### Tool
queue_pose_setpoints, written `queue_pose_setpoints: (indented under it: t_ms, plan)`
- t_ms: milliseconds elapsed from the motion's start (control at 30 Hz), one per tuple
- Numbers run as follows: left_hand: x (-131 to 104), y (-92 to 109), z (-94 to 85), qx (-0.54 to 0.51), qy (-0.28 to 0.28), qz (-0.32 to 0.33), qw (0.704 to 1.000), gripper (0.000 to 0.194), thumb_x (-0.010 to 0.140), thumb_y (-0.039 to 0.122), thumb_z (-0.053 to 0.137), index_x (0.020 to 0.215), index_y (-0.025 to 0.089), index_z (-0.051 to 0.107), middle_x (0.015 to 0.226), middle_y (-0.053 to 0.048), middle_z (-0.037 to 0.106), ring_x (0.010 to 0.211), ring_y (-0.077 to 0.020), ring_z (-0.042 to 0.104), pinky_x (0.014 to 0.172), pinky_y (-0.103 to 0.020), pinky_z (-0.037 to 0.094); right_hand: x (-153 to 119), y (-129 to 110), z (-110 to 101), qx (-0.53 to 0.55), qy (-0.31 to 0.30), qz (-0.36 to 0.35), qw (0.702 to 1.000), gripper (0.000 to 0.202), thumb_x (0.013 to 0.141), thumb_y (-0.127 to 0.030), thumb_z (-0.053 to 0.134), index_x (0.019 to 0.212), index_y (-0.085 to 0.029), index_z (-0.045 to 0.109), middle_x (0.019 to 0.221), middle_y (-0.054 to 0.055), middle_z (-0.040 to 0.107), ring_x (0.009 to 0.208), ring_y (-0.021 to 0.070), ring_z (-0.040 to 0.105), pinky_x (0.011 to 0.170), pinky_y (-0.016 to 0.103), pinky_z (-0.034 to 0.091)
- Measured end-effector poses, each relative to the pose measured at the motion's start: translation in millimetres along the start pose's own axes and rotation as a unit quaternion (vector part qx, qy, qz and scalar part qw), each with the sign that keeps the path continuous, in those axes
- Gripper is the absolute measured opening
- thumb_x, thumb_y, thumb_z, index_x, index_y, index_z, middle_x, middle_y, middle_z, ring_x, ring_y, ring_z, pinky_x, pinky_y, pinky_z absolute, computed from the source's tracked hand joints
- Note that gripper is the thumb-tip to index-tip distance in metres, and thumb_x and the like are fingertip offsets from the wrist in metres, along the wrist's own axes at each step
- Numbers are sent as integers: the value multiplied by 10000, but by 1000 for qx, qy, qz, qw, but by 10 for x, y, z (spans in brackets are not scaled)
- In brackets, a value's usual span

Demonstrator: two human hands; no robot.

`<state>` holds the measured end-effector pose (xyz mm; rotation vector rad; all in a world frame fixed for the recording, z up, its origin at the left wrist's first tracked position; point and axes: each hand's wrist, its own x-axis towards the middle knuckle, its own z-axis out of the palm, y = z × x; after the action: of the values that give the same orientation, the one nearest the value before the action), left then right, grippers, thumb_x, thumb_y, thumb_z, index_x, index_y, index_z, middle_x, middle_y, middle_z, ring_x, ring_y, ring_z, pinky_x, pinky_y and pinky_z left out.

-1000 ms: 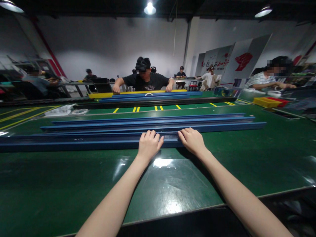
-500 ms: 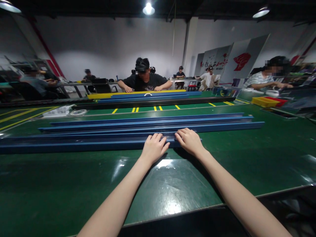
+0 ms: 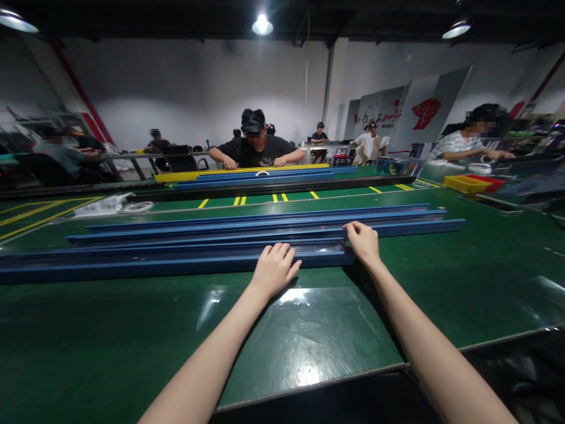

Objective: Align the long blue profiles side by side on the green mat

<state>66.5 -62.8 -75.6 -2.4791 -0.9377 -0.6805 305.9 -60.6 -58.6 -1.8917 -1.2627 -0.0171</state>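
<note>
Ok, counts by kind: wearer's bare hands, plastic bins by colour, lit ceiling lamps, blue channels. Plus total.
Bare hands, left hand and right hand: 2
Yellow plastic bin: 1
Red plastic bin: 1
Lit round ceiling lamps: 3
Long blue channels: overlapping, can't count reliably; excluded
Total: 7

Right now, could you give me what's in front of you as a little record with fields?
Left hand: over the nearest blue channel, palm down
Right hand: fingers curled, by that channel's right end; grip unclear
Behind that channel: more blue channels
Surface: green table
Across: person in dark shirt, both hands at a long yellow bar
Far right: yellow bin beside red bin
</note>
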Motion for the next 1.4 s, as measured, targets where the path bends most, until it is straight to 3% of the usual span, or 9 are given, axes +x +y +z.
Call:
queue_pose_setpoints:
  t_ms: [167, 300, 433, 600, 967, 1400]
  plan:
    - [58, 34, 7, 21, -14, 32, 999, 316, 868, 348, 347, 1055, 154, 511, 1033, -84, 563, 934, -209, 486, 744, -327, 351, 107, 202, 17, 89, -75, 81, 990, 299, 716, -281, 373, 690, -186, 655, 707, 36, 657, 692, 147, 589, 637, 227, 404]
    - [133, 80, 12, 30, -19, 49, 998, 318, 864, 365, 348, 1037, 155, 514, 1001, -89, 564, 915, -212, 487, 738, -332, 347, 135, 327, 40, 75, -148, 71, 984, 306, 730, -331, 390, 680, -174, 647, 700, 45, 650, 653, 141, 580, 629, 230, 395]
    - [240, 159, 31, 27, -22, 58, 998, 298, 858, 373, 358, 993, 164, 522, 947, -80, 566, 875, -210, 492, 721, -332, 349, 135, 426, 80, 137, -200, 41, 969, 392, 730, -476, 397, 699, -157, 622, 713, 52, 636, 627, 146, 543, 589, 244, 379]
    - [330, 265, 95, 26, -17, 63, 998, 289, 848, 366, 379, 983, 150, 516, 923, -89, 559, 848, -212, 494, 684, -324, 355, 78, 508, 111, 179, -199, -6, 963, 462, 735, -560, 345, 562, -170, 520, 585, 14, 550, 598, 137, 481, 621, 259, 357]
    - [257, 267, 196, 30, -2, 58, 998, 321, 845, 303, 389, 1107, 141, 478, 1057, -99, 547, 939, -224, 490, 731, -335, 370, -3, 508, 122, 228, -195, 4, 954, 438, 725, -572, 356, 640, -173, 516, 667, 12, 553, 661, 137, 473, 686, 261, 356]
    - [196, 285, 182, 2, 18, 49, 999, 302, 812, 272, 460, 1091, 159, 494, 1073, -97, 559, 972, -218, 492, 761, -337, 381, -18, 454, 64, 178, -210, -25, 961, 410, 731, -571, 366, 612, -194, 474, 633, -8, 509, 632, 131, 451, 629, 244, 349]
